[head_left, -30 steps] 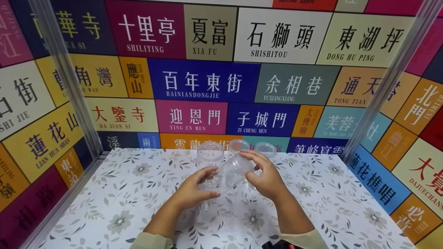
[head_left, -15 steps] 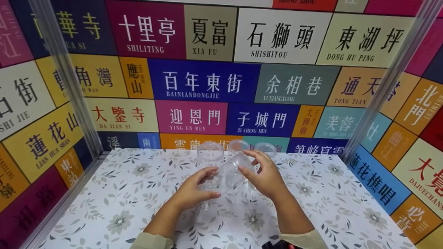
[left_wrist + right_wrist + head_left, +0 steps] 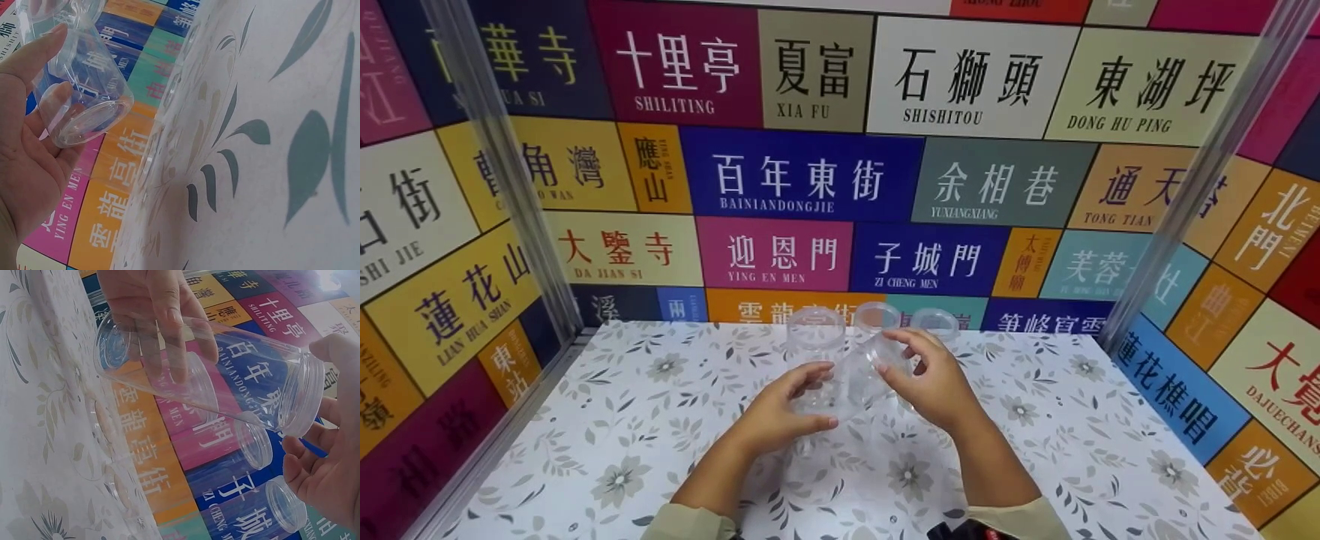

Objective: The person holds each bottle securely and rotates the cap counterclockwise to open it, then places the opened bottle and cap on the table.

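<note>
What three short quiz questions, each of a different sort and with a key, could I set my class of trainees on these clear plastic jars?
1. How many other jars stand behind the held jar?
2. The right hand grips the held jar by its: A) base; B) thick rim.
3. True or false: the held jar is upright.

Key: 1. Three. 2. B. 3. False; it is tilted.

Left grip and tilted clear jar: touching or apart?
Touching: the left wrist view shows the left grip holding the tilted jar between thumb and fingers.
</note>
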Available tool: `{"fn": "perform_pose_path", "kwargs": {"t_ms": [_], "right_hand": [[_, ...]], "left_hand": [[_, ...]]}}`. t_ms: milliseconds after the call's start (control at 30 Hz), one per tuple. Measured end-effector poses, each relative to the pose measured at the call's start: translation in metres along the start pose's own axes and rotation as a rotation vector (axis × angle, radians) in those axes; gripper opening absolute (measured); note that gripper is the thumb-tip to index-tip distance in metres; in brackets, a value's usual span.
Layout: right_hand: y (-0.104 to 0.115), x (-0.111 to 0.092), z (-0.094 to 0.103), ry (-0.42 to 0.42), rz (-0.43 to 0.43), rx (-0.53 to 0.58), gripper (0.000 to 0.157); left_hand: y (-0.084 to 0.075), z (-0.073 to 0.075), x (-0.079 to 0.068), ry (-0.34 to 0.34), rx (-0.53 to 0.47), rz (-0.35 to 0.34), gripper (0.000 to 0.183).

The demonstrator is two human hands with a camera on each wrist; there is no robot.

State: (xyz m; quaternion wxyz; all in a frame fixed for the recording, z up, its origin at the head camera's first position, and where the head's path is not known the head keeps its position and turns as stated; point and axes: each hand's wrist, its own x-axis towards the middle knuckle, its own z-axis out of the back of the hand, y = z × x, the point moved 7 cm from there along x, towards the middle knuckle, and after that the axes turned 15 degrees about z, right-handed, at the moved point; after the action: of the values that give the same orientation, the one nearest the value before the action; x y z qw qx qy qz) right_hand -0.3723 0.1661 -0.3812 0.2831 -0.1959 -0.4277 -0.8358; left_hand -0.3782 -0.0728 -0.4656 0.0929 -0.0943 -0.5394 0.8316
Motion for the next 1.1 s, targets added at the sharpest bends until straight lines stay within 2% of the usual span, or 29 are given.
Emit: {"fn": "perform_pose_path", "kwargs": {"t_ms": [300, 733, 900, 1100], "right_hand": [[0.007, -0.001, -0.002, 0.032, 0.098, 0.095, 0.059], [0.009, -0.001, -0.001, 0.029, 0.129, 0.119, 0.06], [0.005, 0.0, 0.001, 0.004, 0.065, 0.058, 0.052], [-0.006, 0.0, 0.001, 0.027, -0.084, -0.088, 0.068]], "left_hand": [[0.001, 0.001, 0.0, -0.003, 0.015, 0.003, 0.076], [0.001, 0.0, 0.0, 0.0, 0.009, 0.007, 0.076], [-0.001, 0.0, 0.0, 0.002, 0.009, -0.019, 0.076], [-0.001, 0.001, -0.001, 0.0, 0.0, -0.012, 0.076]]}}
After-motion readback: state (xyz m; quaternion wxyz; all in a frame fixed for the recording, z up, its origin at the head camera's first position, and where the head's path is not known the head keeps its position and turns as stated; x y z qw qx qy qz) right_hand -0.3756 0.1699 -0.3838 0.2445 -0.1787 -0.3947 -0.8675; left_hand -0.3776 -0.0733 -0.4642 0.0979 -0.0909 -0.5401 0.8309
